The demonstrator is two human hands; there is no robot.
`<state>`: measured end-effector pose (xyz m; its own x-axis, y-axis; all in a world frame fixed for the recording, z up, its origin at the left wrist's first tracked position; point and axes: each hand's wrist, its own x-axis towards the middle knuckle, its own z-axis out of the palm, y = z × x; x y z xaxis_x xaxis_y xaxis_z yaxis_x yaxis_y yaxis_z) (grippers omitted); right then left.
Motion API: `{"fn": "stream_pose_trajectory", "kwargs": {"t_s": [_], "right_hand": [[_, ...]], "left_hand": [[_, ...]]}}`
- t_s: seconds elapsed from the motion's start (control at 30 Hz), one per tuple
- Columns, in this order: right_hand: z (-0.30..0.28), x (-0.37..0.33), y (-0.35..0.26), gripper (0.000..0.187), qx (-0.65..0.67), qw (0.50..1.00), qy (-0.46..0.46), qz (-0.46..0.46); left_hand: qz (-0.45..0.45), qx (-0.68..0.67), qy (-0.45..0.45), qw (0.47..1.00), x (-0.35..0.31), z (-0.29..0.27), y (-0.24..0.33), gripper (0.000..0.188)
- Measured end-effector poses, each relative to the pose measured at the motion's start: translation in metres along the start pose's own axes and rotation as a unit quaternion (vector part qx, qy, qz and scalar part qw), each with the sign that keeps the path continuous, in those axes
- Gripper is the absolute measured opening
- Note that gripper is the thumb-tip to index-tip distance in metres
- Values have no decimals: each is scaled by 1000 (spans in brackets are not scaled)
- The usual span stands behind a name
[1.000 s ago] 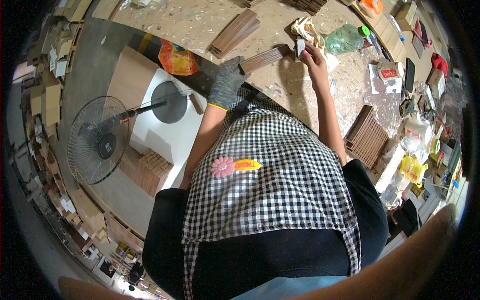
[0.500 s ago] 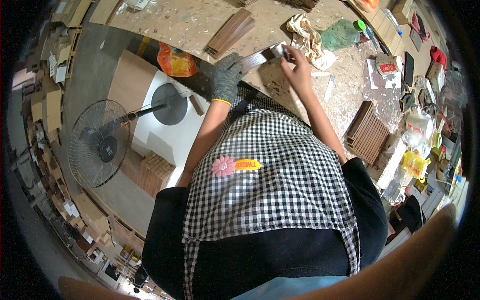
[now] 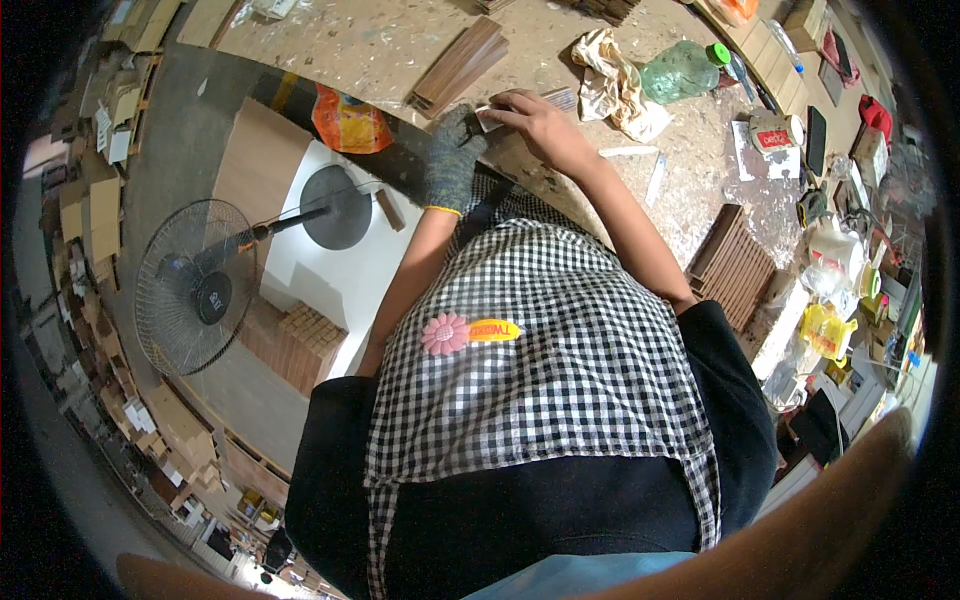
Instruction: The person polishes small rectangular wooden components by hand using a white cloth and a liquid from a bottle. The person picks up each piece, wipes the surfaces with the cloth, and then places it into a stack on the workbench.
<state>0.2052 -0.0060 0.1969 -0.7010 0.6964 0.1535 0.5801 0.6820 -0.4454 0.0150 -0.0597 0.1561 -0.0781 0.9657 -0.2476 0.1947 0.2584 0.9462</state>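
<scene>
My left hand (image 3: 455,155), in a grey knitted glove with a yellow cuff edge, is closed on the near-left end of a narrow wooden strip at the bench's edge. The strip's far end (image 3: 560,98) shows beyond my right hand; its middle is hidden. My bare right hand (image 3: 540,128) lies across the strip, its fingers closed on a small whitish block (image 3: 487,120) close to the gloved fingers. What the block is made of I cannot make out. A stack of brown wooden strips (image 3: 460,68) lies on the bench just beyond my left hand.
A crumpled cream cloth (image 3: 615,85) and a green-capped clear bottle (image 3: 682,72) are on the paint-spotted bench (image 3: 340,40). To the right sit a slatted brown stack (image 3: 735,268) and a can (image 3: 775,132). A standing fan (image 3: 200,290) and an orange bag (image 3: 352,120) are at left.
My right hand has slid left along the strip with the whitish block, from the far end to beside the gloved hand. My left hand keeps its hold nearly in place.
</scene>
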Motion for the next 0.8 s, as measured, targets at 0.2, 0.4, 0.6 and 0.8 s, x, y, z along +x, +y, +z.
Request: {"fn": "stream_pose_trajectory", "kwargs": {"t_s": [0.2,0.4,0.6,0.8], "right_hand": [[-6,-40,76,52,-54,987,113,96],[-27,-43,82,52,-7,981,139,136],[-1,-31,42,54,-6,994,91,58],[-27,-57,109,41,-69,978,171,98]], "left_hand": [[11,-41,22,999,-8,2,7,55],[8,-95,50,994,-9,8,0,52],[13,-75,52,996,-9,9,1,50],[21,-41,58,997,-8,9,-2,47]]}}
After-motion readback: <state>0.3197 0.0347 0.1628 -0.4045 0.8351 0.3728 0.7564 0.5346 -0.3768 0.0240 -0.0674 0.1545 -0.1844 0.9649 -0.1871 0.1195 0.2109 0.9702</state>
